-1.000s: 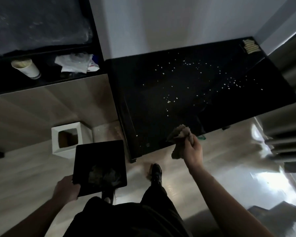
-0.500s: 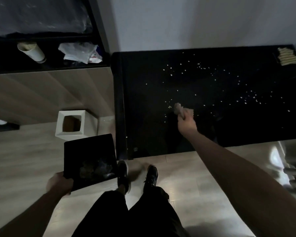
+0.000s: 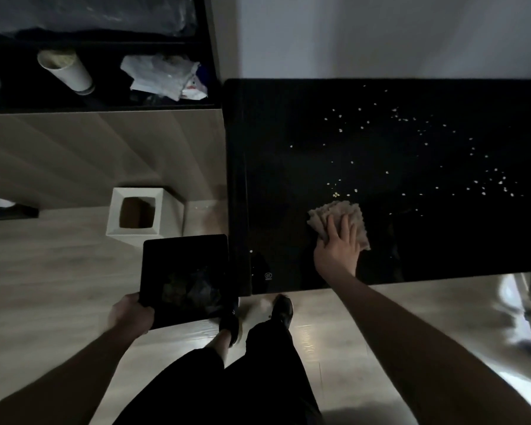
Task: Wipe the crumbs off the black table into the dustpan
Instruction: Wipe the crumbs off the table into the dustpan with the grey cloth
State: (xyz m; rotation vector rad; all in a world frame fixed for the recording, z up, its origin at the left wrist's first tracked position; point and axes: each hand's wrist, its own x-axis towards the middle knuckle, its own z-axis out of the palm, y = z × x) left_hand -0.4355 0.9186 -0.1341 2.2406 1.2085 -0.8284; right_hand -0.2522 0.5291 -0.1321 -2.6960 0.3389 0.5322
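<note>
The cloth (image 3: 339,220) is pressed flat under the open right hand (image 3: 337,246) on the near part of the black counter (image 3: 288,179); crumbs (image 3: 411,154) are scattered beyond and to the right. The dustpan (image 3: 184,280), gripped by the left hand (image 3: 131,315), is held off the counter's left edge, so crumbs swept over the near edge would likely be lost to the floor

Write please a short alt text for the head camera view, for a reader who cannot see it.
A person's right hand presses a cloth flat on a black table scattered with pale crumbs. The left hand holds a black dustpan beside the table's left edge, above a wooden floor.
</note>
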